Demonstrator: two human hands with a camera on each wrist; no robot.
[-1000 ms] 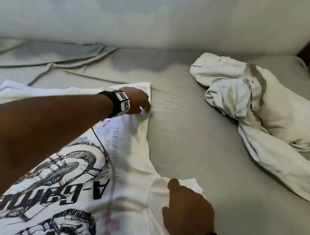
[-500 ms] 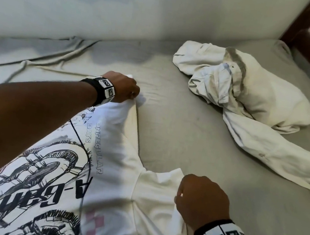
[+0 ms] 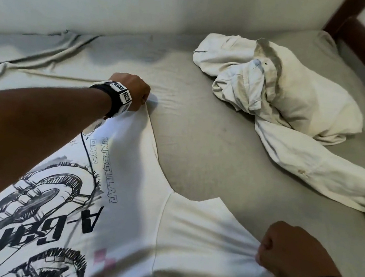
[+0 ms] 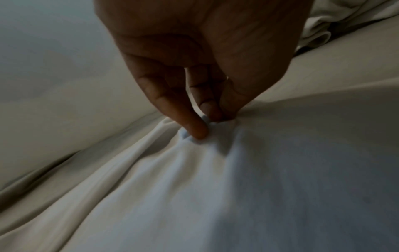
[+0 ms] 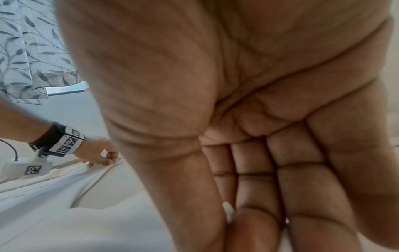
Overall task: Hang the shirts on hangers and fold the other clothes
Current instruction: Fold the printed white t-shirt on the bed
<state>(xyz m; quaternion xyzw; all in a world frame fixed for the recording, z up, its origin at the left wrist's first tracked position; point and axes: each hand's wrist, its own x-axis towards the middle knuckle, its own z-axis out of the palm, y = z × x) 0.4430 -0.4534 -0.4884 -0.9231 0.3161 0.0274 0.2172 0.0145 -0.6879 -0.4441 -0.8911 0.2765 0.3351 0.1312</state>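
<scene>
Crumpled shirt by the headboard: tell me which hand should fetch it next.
Right hand, probably: the crumpled shirt lies on its side. The left hand would cross over. Both now pinch the printed T-shirt.

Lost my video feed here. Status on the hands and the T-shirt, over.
Left hand pinching T-shirt hem corner. Right hand gripping its sleeve edge. T-shirt flat on bed. Crumpled shirt lies apart, not in the way.
</scene>
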